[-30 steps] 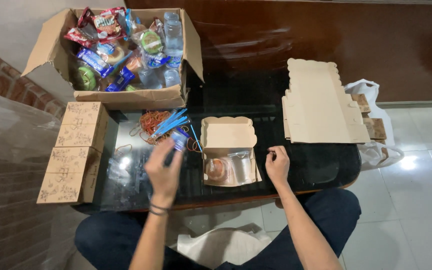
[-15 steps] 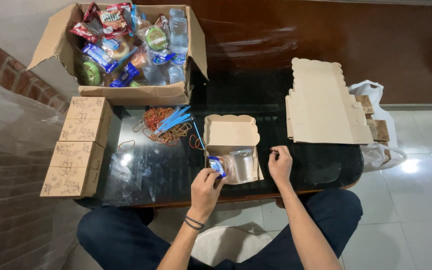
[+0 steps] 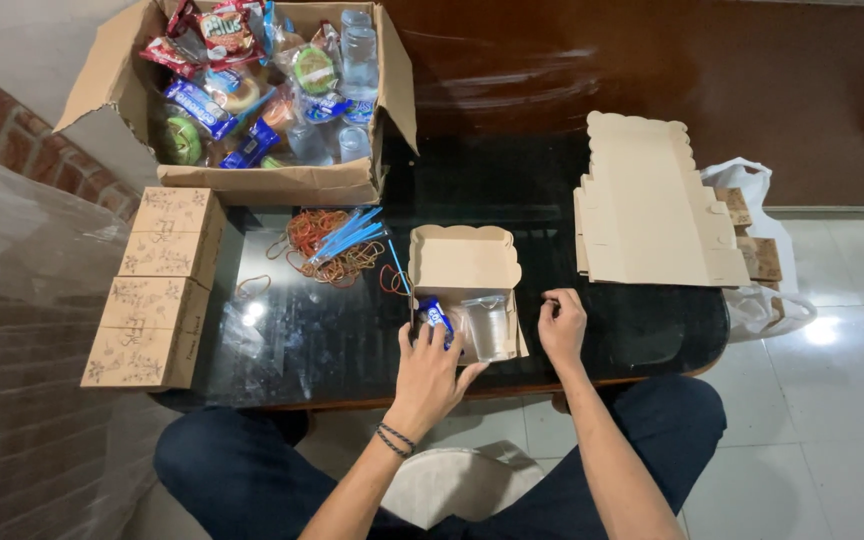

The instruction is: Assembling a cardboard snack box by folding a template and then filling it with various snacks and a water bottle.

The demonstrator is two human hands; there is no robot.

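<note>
The left hand (image 3: pixel 430 372) held a blue snack (image 3: pixel 435 314) at the open box (image 3: pixel 465 265) on the table (image 3: pixel 332 345), packing it, while the right hand (image 3: pixel 562 325) rested loosely curled and empty beside the box, near the cup (image 3: pixel 489 326) inside.

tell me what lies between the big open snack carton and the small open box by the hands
In the head view, a pile of rubber bands with blue straws lies on the dark table between the big carton and the small open box.

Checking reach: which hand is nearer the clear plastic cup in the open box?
Close call, probably the left. The left hand rests at the box's front-left beside the clear plastic cup; the right hand sits just outside the open cardboard box, at its right wall.
</note>
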